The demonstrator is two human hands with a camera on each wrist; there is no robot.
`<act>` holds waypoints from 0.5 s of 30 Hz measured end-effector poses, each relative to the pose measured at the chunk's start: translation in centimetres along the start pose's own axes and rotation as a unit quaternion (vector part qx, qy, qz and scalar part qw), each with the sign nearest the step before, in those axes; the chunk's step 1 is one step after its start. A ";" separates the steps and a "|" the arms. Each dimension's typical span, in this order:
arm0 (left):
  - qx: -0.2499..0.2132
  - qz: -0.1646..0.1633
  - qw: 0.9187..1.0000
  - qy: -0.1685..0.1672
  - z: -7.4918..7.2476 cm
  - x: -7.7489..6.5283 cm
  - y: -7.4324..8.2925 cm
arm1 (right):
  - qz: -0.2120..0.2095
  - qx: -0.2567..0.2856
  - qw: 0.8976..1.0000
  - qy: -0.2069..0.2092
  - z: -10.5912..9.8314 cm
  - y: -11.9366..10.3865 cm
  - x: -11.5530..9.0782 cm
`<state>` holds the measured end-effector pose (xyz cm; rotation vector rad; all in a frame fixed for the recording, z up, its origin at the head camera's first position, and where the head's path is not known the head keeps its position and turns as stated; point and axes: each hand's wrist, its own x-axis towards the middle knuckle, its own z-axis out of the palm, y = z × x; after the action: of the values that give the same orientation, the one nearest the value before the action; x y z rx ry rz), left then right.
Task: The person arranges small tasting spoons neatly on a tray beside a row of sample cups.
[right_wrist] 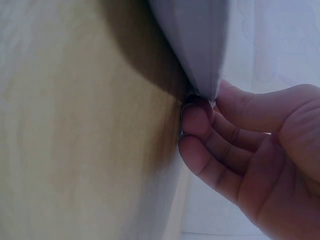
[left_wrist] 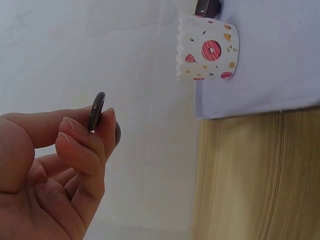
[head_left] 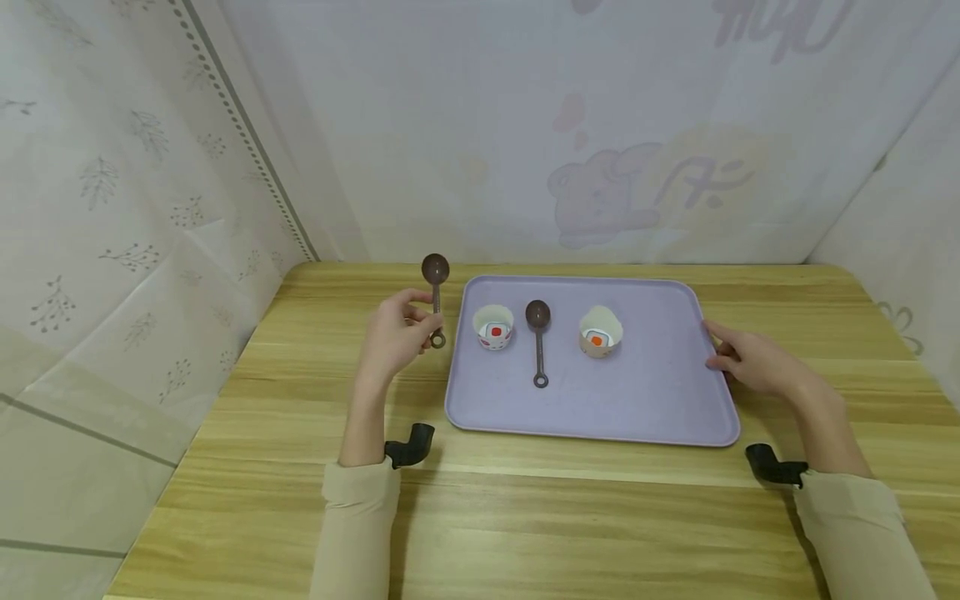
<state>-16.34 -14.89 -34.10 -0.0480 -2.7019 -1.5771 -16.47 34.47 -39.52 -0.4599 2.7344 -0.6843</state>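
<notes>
My left hand (head_left: 396, 335) pinches a dark brown measuring spoon (head_left: 435, 269) by its handle, bowl upward, just off the tray's left side. In the left wrist view, the ring end of the handle (left_wrist: 97, 111) shows between thumb and fingers. My right hand (head_left: 759, 362) grips the right rim of a lilac tray (head_left: 652, 400). The right wrist view has the thumb against the tray's rim (right_wrist: 200, 55) and curled fingers beneath it. On the tray lie a second brown measuring spoon (head_left: 538, 317) and two paper baking cups, one white with red print (head_left: 495, 341), one beige (head_left: 597, 348).
Inside the left cup is a small piece with a red mark (head_left: 497, 332); the right cup holds one with an orange mark (head_left: 597, 339). The tray lies on a wooden table (head_left: 555, 517). A pale printed cloth (head_left: 450, 167) hangs behind the table.
</notes>
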 end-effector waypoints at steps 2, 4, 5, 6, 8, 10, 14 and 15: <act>-0.005 0.000 1.000 -0.003 0.2 0.0 0.1 | 0.000 0.001 1.000 0.000 0.0 0.0 0.0; -0.005 0.002 1.000 -0.004 0.4 0.1 0.2 | 0.000 0.002 1.000 0.000 0.0 0.0 0.0; -0.005 0.003 1.000 -0.004 0.5 0.1 0.2 | 0.001 0.002 1.000 0.000 0.0 0.0 0.0; -0.007 0.004 1.000 -0.004 0.6 0.1 0.2 | 0.001 0.002 1.000 0.000 0.0 0.0 0.0; -0.006 0.007 1.000 -0.005 0.6 0.1 0.3 | 0.001 0.003 1.000 0.001 0.0 0.0 0.0; -0.005 0.011 1.000 -0.005 0.7 0.1 0.4 | 0.002 0.005 1.000 0.000 0.0 0.0 -0.1; -0.006 0.014 1.000 -0.006 0.8 0.1 0.5 | 0.003 0.010 1.000 -0.001 0.0 0.0 -0.1; -0.007 0.014 1.000 -0.006 0.8 0.1 0.5 | 0.004 0.010 1.000 -0.001 0.0 0.0 -0.1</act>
<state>-16.39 -13.92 -34.02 -0.0964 -2.6873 -1.5933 -16.41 34.50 -39.53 -0.4449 2.7227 -0.7094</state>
